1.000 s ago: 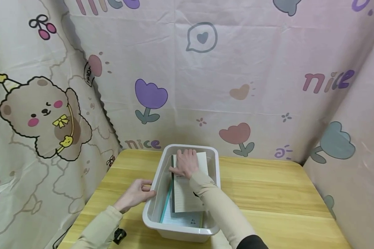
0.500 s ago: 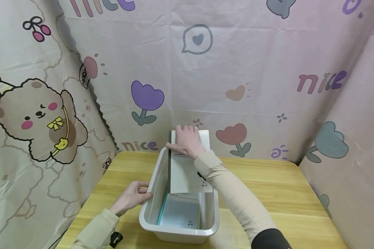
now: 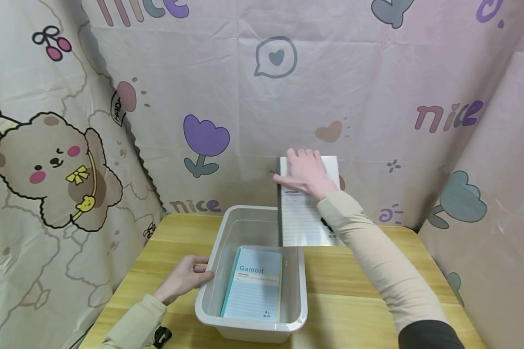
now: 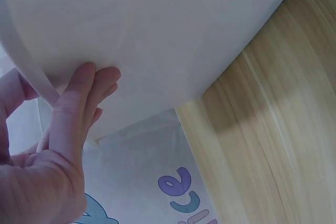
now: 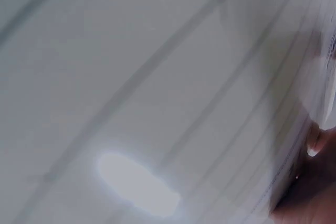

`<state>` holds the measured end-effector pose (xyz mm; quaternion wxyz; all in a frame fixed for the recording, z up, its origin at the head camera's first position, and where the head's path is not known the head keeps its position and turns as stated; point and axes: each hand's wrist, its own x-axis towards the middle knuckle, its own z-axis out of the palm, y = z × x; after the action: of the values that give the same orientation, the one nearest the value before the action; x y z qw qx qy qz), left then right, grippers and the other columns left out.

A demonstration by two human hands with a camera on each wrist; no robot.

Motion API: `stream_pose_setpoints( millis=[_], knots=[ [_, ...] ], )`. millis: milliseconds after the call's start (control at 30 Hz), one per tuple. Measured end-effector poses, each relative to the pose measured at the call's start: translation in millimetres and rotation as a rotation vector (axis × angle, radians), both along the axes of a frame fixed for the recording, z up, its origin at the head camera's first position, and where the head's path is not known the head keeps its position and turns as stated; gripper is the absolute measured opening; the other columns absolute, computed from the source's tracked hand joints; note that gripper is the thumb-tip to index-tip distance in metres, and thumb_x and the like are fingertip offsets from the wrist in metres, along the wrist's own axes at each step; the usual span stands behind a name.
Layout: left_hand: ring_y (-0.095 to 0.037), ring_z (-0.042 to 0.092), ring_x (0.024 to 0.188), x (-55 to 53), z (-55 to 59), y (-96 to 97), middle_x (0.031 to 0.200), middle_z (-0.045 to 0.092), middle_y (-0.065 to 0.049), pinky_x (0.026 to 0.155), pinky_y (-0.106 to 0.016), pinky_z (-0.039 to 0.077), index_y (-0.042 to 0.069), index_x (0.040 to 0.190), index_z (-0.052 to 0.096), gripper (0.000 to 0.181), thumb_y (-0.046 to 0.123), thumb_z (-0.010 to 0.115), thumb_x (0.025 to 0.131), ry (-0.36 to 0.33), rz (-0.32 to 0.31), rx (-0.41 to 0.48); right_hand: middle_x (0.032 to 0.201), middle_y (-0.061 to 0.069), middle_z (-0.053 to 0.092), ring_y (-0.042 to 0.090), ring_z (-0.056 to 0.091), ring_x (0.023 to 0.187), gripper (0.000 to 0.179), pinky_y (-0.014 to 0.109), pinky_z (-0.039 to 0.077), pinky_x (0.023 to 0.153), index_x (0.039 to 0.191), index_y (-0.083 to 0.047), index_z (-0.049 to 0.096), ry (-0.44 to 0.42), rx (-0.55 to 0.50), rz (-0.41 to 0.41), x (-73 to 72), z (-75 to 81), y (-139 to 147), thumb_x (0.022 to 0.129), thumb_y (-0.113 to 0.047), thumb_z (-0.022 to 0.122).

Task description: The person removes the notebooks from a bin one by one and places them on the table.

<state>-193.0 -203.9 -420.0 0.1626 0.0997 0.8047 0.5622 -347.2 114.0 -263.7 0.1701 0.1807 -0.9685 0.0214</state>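
A white plastic bin (image 3: 253, 333) stands on the table, its long side running away from me. My left hand (image 3: 184, 278) holds its left rim; in the left wrist view the fingers (image 4: 79, 90) lie against the outer wall. Above the bin's far right corner, my right hand (image 3: 306, 173) grips a notebook (image 3: 303, 225) with a dark spine and lined cover, thumb at the spine edge and fingers over the top. The cover (image 5: 157, 77) fills most of the right wrist view. Inside the bin lies another notebook (image 3: 256, 295), marked "Gambit", with a teal spine.
The wooden table (image 3: 375, 281) extends to both sides of the bin. A printed curtain (image 3: 358, 72) hangs behind the table, with another printed curtain (image 3: 61, 271) along the left. Part of a black strap or device (image 3: 161, 335) shows by the left sleeve.
My right hand has lifted the dark-spined notebook out of the bin and carried it up and right. The Gambit notebook beneath is now uncovered. My left hand stays at the rim.
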Motion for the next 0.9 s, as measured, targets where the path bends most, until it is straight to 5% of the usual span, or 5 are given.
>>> stream_pose_setpoints(
  millis=[400,767,900],
  knots=[
    [-0.046,0.072,0.102,-0.8,-0.2,1.0,0.117,0.065,-0.039,0.08,-0.043,0.065,-0.026,0.137,0.039,0.056,0.002,0.061,0.093,-0.006,0.012,-0.009,0.106,0.023,0.066,0.043,0.061,0.101,0.066,0.051,0.045,0.085,0.111,-0.001,0.054,-0.075,0.053,-0.037,-7.7,-60.2,92.0,0.084,-0.061,0.058],
    [-0.046,0.071,0.102,-0.2,-0.4,1.4,0.117,0.066,-0.039,0.08,-0.043,0.066,-0.025,0.137,0.04,0.055,0.003,0.06,0.093,-0.009,0.013,-0.01,0.095,0.018,0.065,0.038,0.06,0.09,0.06,0.048,0.042,0.078,0.101,-0.005,0.051,-0.107,0.0,-0.051,-10.5,-168.7,136.5,0.08,-0.059,0.064],
    [-0.046,0.072,0.102,0.1,-0.2,1.8,0.116,0.066,-0.038,0.079,-0.043,0.066,-0.025,0.136,0.041,0.054,0.003,0.06,0.094,-0.008,0.013,-0.011,0.093,0.02,0.065,0.039,0.061,0.09,0.061,0.049,0.043,0.078,0.102,-0.003,0.053,-0.113,-0.009,-0.062,-10.8,-197.3,140.7,0.08,-0.059,0.065]
  ],
)
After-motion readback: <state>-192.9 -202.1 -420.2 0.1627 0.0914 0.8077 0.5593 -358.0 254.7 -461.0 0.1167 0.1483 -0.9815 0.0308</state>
